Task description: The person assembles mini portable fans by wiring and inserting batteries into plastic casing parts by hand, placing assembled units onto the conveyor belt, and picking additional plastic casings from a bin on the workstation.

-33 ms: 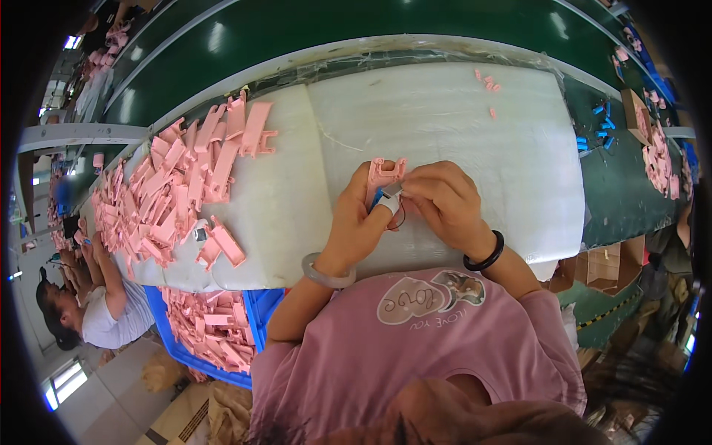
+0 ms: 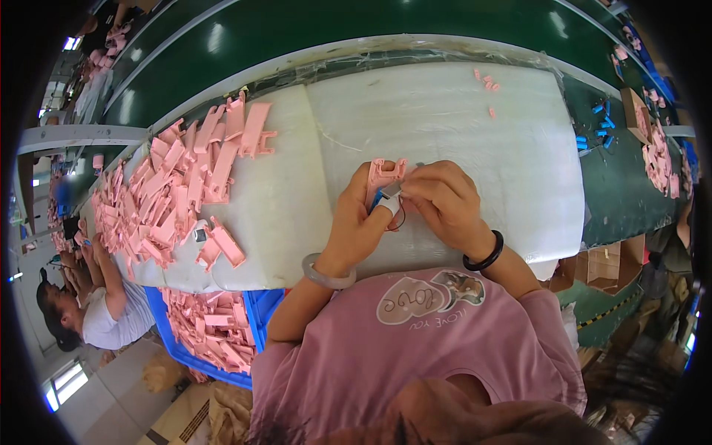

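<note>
My left hand (image 2: 350,226) is closed around a pink plastic housing (image 2: 387,170), whose notched end points away from me. A white wrap (image 2: 386,204) covers the thumb tip. Inside the housing, beside that thumb, a blue part (image 2: 377,197) partly shows. Across it sits a small flat grey rectangular piece (image 2: 391,190). The fingers of my right hand (image 2: 449,202) are pinched together at the grey piece's right edge; their tips partly hide it. A thin dark wire (image 2: 403,218) loops below, between both hands.
A heap of pink housings (image 2: 167,185) covers the table's left side. Below it stands a blue crate (image 2: 256,319) of more pink parts. Small pink pieces (image 2: 488,83) lie far right, with blue cylinders (image 2: 604,126) beyond. A co-worker (image 2: 111,304) sits at left; cardboard boxes (image 2: 604,267) stand right.
</note>
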Demonstrator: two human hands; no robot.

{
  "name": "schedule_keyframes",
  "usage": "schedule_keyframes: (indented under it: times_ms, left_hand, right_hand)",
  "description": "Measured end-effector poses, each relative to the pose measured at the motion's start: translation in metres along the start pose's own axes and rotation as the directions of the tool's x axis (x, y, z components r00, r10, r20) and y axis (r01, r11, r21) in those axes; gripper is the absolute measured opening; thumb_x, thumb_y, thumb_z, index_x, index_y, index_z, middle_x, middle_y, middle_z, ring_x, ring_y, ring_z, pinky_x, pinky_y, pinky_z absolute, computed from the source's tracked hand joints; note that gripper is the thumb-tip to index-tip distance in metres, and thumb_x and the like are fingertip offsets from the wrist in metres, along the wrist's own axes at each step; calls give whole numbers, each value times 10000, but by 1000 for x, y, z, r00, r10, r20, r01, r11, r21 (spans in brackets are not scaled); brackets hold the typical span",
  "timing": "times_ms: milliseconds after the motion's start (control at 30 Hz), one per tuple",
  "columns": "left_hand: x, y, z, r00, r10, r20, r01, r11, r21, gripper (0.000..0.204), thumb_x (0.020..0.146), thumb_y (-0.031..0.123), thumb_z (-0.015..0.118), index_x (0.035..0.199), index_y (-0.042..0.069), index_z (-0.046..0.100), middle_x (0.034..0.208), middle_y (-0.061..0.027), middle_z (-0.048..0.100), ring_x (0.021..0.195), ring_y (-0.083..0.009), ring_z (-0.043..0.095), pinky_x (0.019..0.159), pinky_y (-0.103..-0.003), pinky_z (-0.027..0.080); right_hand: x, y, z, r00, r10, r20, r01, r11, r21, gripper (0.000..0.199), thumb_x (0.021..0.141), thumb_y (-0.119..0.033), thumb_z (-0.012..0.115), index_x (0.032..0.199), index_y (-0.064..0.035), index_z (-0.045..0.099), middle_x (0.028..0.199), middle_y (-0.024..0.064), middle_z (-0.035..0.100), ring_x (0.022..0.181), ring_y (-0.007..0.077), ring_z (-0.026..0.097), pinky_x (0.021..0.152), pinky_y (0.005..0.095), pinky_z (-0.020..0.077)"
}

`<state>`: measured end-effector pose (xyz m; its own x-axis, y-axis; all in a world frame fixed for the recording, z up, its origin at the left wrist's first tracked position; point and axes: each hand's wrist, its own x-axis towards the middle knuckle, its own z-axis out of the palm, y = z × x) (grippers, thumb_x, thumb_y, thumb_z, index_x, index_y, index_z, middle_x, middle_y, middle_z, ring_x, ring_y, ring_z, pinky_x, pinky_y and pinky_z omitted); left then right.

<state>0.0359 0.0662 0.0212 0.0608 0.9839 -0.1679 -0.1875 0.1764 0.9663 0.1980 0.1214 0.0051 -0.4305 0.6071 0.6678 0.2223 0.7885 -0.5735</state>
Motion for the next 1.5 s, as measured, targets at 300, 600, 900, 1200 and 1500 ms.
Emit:
schedule_keyframes:
  times_ms: [300,600,900,1200,1500]
  left_hand:
    - [-2,-3,5,1000,15,7,-15,999,-32,370,804,-27,466,1172,0,496,899,-39,571,665,-50,493,539,-208,445]
    - [-3,0,4,998,48,32,-48,999,-7,367,833,11,470,1199,-8,493,937,-53,576,729,-73,524,624,-206,443]
    - [-2,-11,6,977,215,3,-213,962,170,326,924,106,507,1226,-16,497,1065,-90,601,891,-131,558,765,-243,452]
    - [-2,-14,11,986,158,-57,-149,979,137,282,950,120,492,1202,2,538,1022,-69,629,717,-96,552,615,-224,450]
    - [15,-14,7,995,74,-74,-59,981,183,247,976,162,461,1109,-7,582,742,-43,600,541,-75,478,485,-228,412]
  right_hand:
    - [-4,4,2,996,-40,-85,38,999,-26,278,629,-6,720,880,-97,646,878,32,625,744,212,574,629,322,469]
    - [-1,0,-1,998,0,-57,0,1000,-2,206,696,33,722,862,-45,627,836,63,619,717,225,584,627,325,458]
    - [1,4,-1,998,-36,-47,34,999,-42,218,668,-12,709,860,-74,626,832,39,630,720,228,584,660,339,457]
    - [1,1,2,997,-52,-49,49,997,-59,209,665,-7,704,845,-58,611,814,53,614,718,233,579,676,350,460]
    - [3,9,2,1000,-8,-28,5,993,-114,184,706,-6,684,861,-56,598,815,55,609,717,242,588,674,347,454]
